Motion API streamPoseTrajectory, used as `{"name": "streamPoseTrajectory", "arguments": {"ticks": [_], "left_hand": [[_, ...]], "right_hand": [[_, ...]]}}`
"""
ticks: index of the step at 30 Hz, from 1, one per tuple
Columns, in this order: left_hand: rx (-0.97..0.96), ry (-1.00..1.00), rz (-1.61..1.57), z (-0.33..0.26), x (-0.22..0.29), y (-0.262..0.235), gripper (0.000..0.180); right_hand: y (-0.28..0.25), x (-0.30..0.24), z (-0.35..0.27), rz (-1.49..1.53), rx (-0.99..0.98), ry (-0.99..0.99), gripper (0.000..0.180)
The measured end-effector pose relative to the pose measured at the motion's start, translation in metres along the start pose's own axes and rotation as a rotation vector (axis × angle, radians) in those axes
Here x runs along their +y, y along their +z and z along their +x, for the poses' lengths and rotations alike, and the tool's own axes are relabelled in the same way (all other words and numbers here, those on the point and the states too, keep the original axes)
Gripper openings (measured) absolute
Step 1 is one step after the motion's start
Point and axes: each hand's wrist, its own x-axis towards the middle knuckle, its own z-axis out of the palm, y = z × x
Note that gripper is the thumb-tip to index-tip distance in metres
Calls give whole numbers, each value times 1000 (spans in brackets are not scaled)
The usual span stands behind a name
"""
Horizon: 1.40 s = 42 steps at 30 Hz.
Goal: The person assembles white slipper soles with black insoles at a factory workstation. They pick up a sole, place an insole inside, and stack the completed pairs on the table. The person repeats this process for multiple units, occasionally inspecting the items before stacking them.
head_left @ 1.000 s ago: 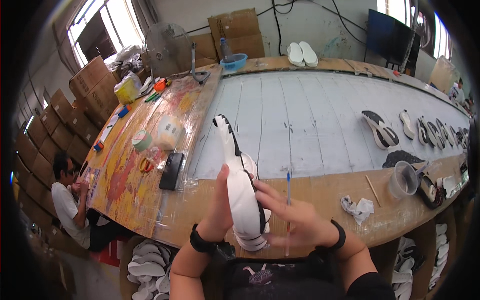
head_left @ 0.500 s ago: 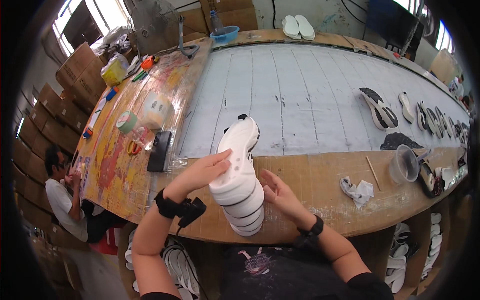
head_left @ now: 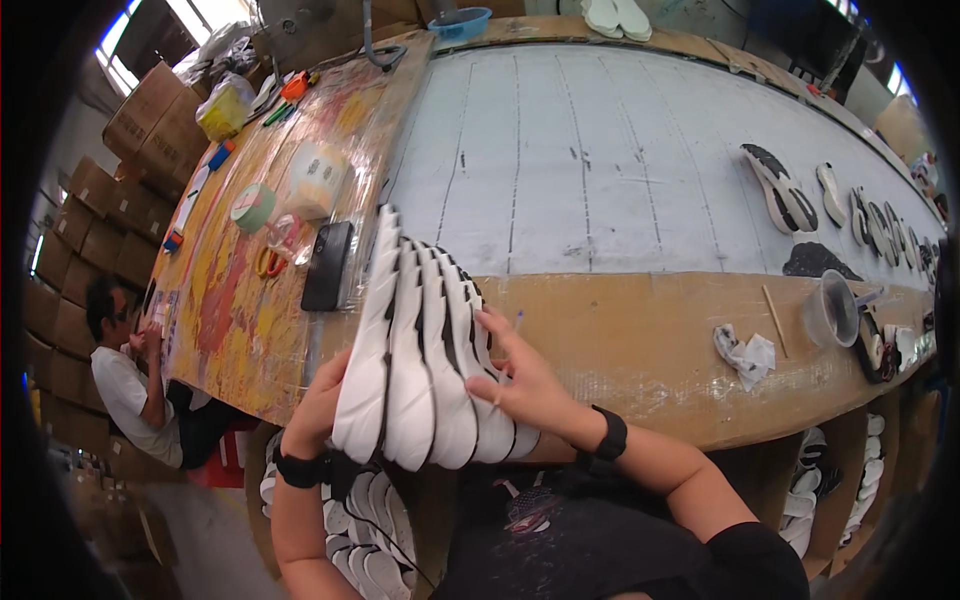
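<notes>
A stack of white shoe soles with black undersides [head_left: 408,385] is turned on its side in front of me, its sculpted edges fanned in several layers. My left hand [head_left: 318,403] is closed around the stack's left side, with most of its fingers hidden behind the outermost sole. On the other side, my right hand [head_left: 528,388] grips the soles, thumb and fingers against the rightmost layers. A thin pen-like stick with a bluish tip [head_left: 519,319] shows by the right hand's fingers; how it is held is unclear.
Left of the stack are a black phone [head_left: 327,266], orange scissors [head_left: 269,263] and a paper roll [head_left: 317,178]. To the right lie crumpled tissue [head_left: 745,356], a wooden stick [head_left: 775,321], a plastic tub [head_left: 831,311] and more soles [head_left: 779,189]. Another person [head_left: 135,375] sits at far left.
The stack has tipped onto its side and shifted left, showing its layered edges. My left hand moved from the top sole to the stack's left side; my right hand has closed on the right side.
</notes>
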Motion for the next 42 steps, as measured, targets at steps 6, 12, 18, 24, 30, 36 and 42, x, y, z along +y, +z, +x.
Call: {"name": "streamPoseTrajectory", "arguments": {"ticks": [6,12,18,24,30,36,42], "left_hand": [[41,-126,-343,-55,-60,-30,73],[88,-111,-558,-47,-89,-10,64],[-65,1,-670,-9,-96,46,61],[-120,-131,-597,11,-94,80,47],[45,-224,-434,4,-71,93,42],[-93,-298,-142,1,-74,80,44],[-228,-283,-206,5,-61,89,39]], "right_hand": [[21,44,-6,530,-44,251,53],[19,22,-11,505,-39,271,46],[-47,-16,-28,378,79,305,47],[-81,8,-65,488,264,354,49],[-76,15,-75,406,425,279,46],[-85,7,-70,229,205,285,41],[-102,0,-65,180,95,242,42]]}}
